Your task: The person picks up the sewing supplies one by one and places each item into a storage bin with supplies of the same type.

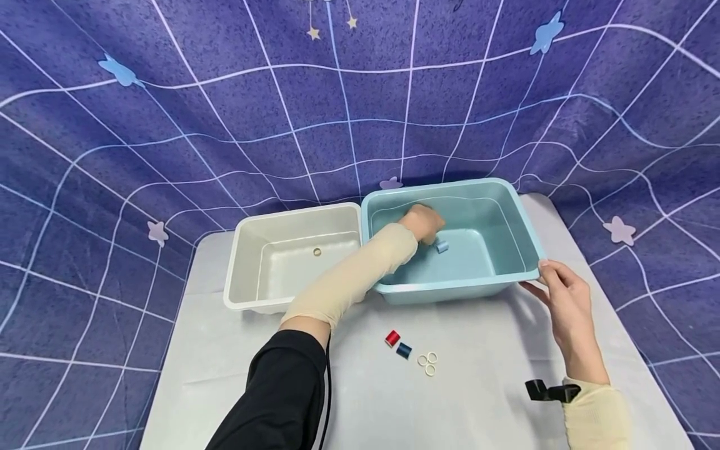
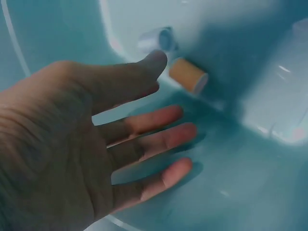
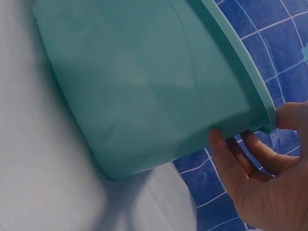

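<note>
My left hand [image 1: 422,222] reaches down inside the light blue bin [image 1: 450,289]. In the left wrist view its fingers are extended and spread. The thumb tip is close to an orange thread spool [image 2: 186,75] and a pale blue thread spool [image 2: 156,40]; the thumb partly covers the index finger. The pale blue spool also shows beside the hand in the head view. My right hand [image 1: 568,306] grips the bin's front right corner, thumb at the rim and fingers against the outer wall [image 3: 134,96], which is tilted in the right wrist view.
A white bin [image 1: 235,275] stands left of the blue one, a small gold ring [image 1: 317,252] on its floor. On the tablecloth in front lie a red spool [image 1: 392,338], a dark blue spool [image 1: 404,350] and three pale rings [image 1: 430,370]. A blue curtain [image 1: 371,100] hangs behind.
</note>
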`<state>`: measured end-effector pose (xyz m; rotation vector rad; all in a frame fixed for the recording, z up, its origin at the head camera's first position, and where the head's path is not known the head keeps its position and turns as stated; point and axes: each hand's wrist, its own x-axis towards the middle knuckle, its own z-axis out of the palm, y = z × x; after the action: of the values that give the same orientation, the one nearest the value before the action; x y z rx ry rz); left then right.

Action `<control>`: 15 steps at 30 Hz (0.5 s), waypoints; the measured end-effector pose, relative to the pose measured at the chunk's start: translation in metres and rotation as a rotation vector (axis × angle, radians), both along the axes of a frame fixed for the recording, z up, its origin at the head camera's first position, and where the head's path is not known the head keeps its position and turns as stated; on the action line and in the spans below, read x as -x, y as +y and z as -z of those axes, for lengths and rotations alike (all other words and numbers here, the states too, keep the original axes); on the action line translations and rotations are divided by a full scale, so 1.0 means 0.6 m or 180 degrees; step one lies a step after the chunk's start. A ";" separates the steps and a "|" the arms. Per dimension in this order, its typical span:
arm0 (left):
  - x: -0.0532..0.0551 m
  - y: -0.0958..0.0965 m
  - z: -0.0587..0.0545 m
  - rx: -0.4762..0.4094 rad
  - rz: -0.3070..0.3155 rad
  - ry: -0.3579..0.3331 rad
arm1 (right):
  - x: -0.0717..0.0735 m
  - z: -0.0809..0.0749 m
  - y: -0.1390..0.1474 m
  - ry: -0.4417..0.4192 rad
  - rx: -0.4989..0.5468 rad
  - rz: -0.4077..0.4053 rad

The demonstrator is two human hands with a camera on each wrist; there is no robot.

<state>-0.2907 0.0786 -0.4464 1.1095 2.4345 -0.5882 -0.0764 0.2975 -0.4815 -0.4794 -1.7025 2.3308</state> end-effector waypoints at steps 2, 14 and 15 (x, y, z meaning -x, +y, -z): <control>-0.001 -0.003 -0.013 0.0002 -0.0023 -0.0045 | 0.000 0.000 0.000 0.0007 0.0005 0.0001; -0.023 -0.025 -0.097 -0.0309 -0.0215 -0.0057 | 0.000 -0.002 -0.003 0.0011 0.0052 0.0043; -0.027 -0.028 -0.104 -0.0336 -0.0227 -0.0049 | 0.000 -0.002 -0.004 0.0010 0.0051 0.0050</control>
<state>-0.2747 0.0621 -0.3839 1.0583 2.5055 -0.4318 -0.0761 0.2954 -0.4802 -0.4898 -1.6740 2.3348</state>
